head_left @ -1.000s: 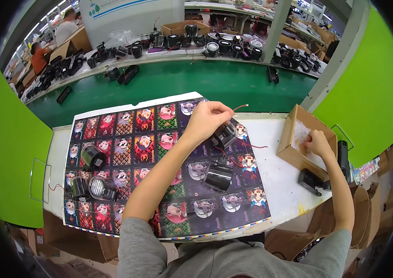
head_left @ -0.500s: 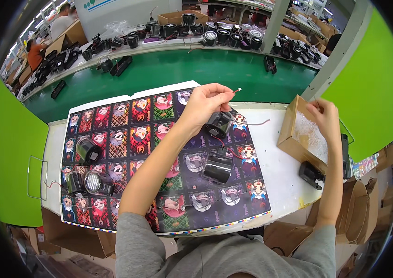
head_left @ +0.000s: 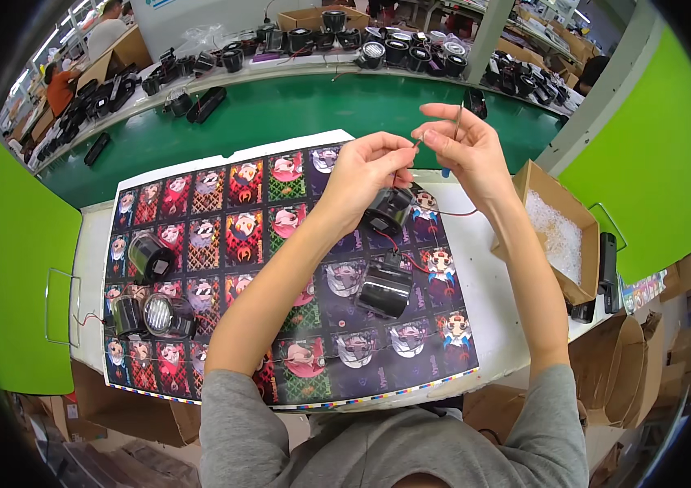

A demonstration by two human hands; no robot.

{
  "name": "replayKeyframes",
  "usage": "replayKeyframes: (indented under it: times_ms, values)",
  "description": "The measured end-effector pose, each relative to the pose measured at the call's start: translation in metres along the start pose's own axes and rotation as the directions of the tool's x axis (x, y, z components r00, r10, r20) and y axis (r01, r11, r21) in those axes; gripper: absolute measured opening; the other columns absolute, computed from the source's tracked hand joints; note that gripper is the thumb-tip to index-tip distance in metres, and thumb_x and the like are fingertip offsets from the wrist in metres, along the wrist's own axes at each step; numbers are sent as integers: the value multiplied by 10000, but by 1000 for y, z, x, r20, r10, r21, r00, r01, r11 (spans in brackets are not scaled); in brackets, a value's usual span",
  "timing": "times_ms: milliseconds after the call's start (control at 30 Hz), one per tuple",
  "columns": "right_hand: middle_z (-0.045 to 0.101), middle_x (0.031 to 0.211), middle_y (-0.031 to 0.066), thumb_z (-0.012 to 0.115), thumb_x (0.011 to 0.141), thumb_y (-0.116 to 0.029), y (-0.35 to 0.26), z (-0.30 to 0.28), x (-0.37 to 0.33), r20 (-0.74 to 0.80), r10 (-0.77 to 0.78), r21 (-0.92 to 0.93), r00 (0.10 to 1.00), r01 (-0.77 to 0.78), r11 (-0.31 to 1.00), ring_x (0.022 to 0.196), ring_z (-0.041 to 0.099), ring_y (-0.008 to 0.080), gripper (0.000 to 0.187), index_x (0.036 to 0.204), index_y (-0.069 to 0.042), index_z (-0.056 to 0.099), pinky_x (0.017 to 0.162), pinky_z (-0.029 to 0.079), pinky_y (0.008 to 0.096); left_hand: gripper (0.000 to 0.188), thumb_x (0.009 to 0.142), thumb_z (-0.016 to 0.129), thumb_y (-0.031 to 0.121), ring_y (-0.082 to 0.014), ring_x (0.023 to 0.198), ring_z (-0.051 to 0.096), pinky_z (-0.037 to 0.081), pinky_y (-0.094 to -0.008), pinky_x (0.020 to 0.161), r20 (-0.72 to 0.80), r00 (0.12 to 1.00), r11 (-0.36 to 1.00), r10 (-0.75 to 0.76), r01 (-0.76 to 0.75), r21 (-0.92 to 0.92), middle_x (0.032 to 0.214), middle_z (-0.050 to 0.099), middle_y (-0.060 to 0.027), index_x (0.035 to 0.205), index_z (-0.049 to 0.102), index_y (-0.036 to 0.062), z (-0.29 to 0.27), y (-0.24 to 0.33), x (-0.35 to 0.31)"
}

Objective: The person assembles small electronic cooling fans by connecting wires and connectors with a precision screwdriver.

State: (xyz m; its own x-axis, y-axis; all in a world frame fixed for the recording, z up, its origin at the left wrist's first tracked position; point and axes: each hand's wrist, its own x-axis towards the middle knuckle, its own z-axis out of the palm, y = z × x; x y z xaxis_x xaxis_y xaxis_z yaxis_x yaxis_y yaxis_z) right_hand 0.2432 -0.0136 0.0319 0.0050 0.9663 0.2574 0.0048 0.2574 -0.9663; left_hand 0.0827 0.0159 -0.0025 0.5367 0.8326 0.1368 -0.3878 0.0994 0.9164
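While raised, left hand (head_left: 370, 167) and right hand (head_left: 463, 142) pinch thin wire (head_left: 420, 142).

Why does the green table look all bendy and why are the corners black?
Head view: a fisheye lens bends the straight edge of the green bench and leaves black corners. The light is bright and even, with only soft shadows under the left hand and right hand. The black part looks sharp; the far shelves look small and fuzzy.

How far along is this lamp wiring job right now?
Looks done: nothing clearly finished. In hand: the left hand and right hand pinch a thin wire above a black lamp unit. Left: another black unit mid-mat, and three at its left edge.
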Motion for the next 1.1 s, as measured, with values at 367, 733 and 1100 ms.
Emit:
replayKeyframes:
  times_ms: [367, 733, 1100]
  values:
    - [633, 866, 59, 650, 771, -140, -10, -5, 3, 40, 85, -249, 996, -73, 966, 763, 556, 68, 244, 973, -9, 611, 665, 423, 193, 164, 833, 577, 134, -137, 758, 578, 494, -285, 739, -19, 1000, 998, -10, 8, -62, 809, 581, -68, 919, 576, -6, -4, -4, 3]
    - [554, 750, -7, 636, 784, -198, -7, -3, 7, 57, -43, -413, 997, 63, 908, 627, 443, 51, 191, 858, -22, 636, 581, 368, 214, 383, 826, 355, 92, -180, 997, 532, 386, -297, 920, 92, 989, 984, 117, -128, 123, 1142, 523, -160, 1166, 464, -44, -22, -19, 14]
    - [481, 775, 13, 588, 813, -179, -2, -16, 2, 11, -160, -590, 987, 136, 796, 589, 405, 67, 185, 843, 3, 594, 539, 355, 232, 289, 719, 626, 206, -178, 697, 496, 411, -289, 653, 224, 954, 641, 200, -300, 706, 732, 499, -60, 985, 612, 94, -21, -45, 9]
